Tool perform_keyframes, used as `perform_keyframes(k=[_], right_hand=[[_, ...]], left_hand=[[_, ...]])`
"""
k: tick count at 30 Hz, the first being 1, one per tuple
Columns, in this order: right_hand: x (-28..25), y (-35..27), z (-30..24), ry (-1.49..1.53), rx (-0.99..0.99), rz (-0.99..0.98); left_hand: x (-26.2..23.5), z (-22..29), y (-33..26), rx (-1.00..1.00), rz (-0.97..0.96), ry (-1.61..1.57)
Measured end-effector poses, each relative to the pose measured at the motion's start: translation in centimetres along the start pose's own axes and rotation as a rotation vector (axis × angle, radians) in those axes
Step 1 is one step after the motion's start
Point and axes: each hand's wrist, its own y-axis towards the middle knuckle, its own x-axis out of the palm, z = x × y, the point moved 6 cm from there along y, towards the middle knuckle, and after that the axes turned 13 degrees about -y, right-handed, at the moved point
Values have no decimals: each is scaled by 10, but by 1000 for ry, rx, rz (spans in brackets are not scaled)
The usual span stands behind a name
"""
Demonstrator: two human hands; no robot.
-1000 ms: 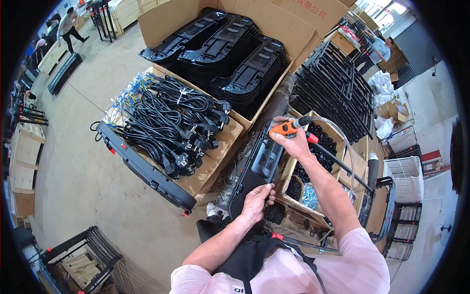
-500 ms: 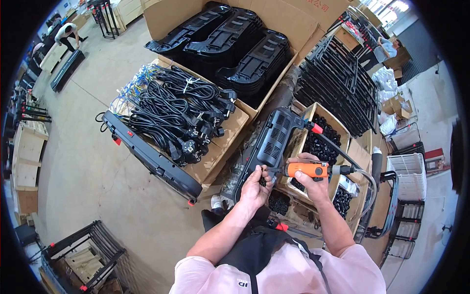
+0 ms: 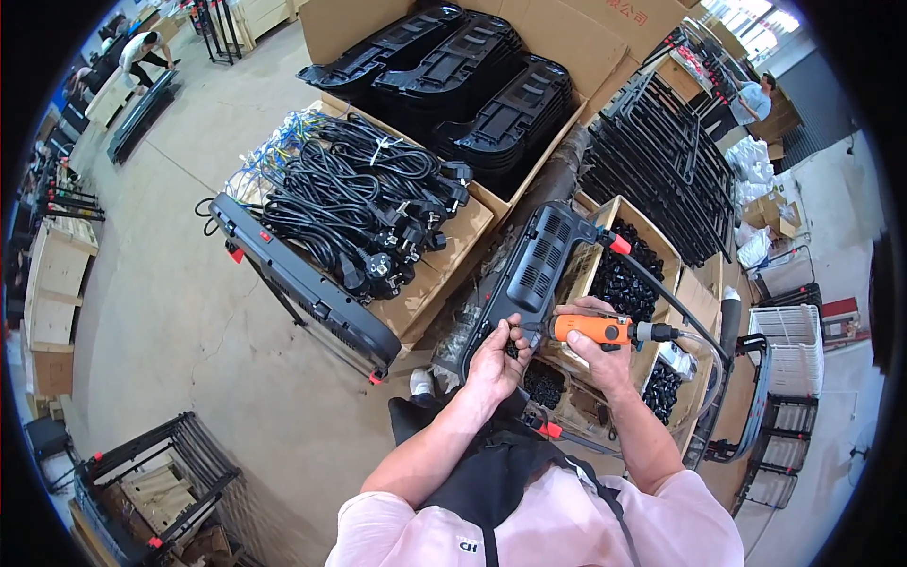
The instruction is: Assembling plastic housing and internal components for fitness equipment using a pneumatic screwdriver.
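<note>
My right hand (image 3: 597,345) is wrapped round an orange air screwdriver (image 3: 578,328), held level with its tip toward my left hand. A hose runs from its back end. My left hand (image 3: 496,361) is closed, palm up, round a few small dark screws (image 3: 513,349), its thumb and finger meeting close to the driver's tip. What the fingertips pinch is too small to make out. Just beyond both hands lies a black vented plastic housing (image 3: 531,269), fixed to a black tube frame with red end pieces.
Wooden bins of small black parts (image 3: 625,283) stand at the right. Bundled power cords (image 3: 350,203) lie on a carton beyond my left arm, beside another black housing (image 3: 302,293). A large carton holds stacked black covers (image 3: 505,118). Black frames (image 3: 661,170) lean far right. Two people work farther off.
The surroundings have shifted slightly right in view as my head turned. My left fingertips have moved up a little toward the driver's tip; the right hand keeps its grip.
</note>
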Motion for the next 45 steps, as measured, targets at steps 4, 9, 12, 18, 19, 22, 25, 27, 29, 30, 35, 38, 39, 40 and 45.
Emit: perform_keyframes(k=[4, 9, 12, 18, 19, 22, 25, 27, 29, 30, 35, 38, 39, 40, 45], right_hand=[[4, -2, -1, 12, -21, 11], [7, -2, -1, 5, -11, 13], [7, -1, -2, -16, 0, 10], [6, -1, 0, 48, 30, 45], [7, -1, -2, 42, 26, 45], [7, -2, -3, 28, 18, 38], [9, -2, -7, 3, 10, 0], [11, -2, -7, -16, 7, -33], [13, -4, -6, -26, -8, -49], [14, -3, -6, -27, -7, -52], [22, 1, -4, -75, 4, -45], [30, 8, 6, -113, -10, -54], [34, 9, 4, -135, 1, -71], [36, 9, 6, -136, 2, -76], [41, 12, 9, -104, 5, -77]], left_hand=[[-3, 2, 0, 11, 7, -57], [-3, 3, -1, -20, 23, -58], [-1, 4, -4, -35, -22, -69], [4, 5, -6, -59, -103, -104], [4, 5, -7, -60, -102, -105], [6, 6, -7, -61, -93, -93], [1, 7, -7, -62, -66, -62], [-3, 5, -6, -104, -56, -63], [-5, 3, -7, -97, -33, -68], [-6, 3, -9, -92, -10, -71], [-6, 6, -13, -20, 21, -39], [-14, 7, -15, 34, 82, 16], [-19, 8, -15, 52, 126, 53], [-23, 7, -16, 55, 127, 49], [-19, 0, -25, -9, 62, 145]])
